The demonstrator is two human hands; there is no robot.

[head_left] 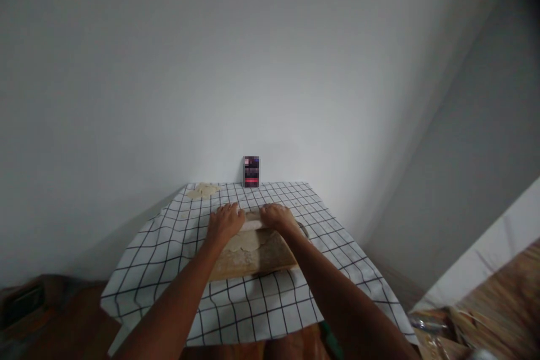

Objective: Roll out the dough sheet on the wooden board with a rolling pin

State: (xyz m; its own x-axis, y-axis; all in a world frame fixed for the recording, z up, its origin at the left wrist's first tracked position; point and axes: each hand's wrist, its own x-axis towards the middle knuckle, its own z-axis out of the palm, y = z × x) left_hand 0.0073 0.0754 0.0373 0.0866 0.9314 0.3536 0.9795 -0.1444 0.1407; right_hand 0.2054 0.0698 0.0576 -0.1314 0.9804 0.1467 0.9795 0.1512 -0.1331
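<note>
Rolling pale, flat dough (243, 241) seems underway. A whitish cylinder (253, 225) is clamped by left hand (226, 219) and right hand (277, 216); even pressure is needed.

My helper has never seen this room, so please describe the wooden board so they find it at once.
Before the white wall spreads a white cloth with dark grid lines. Around its middle, beneath the left hand and right hand, lies the wooden board. Its plain brown front part sets it apart from the gridded cloth and the pale dough on it.
</note>
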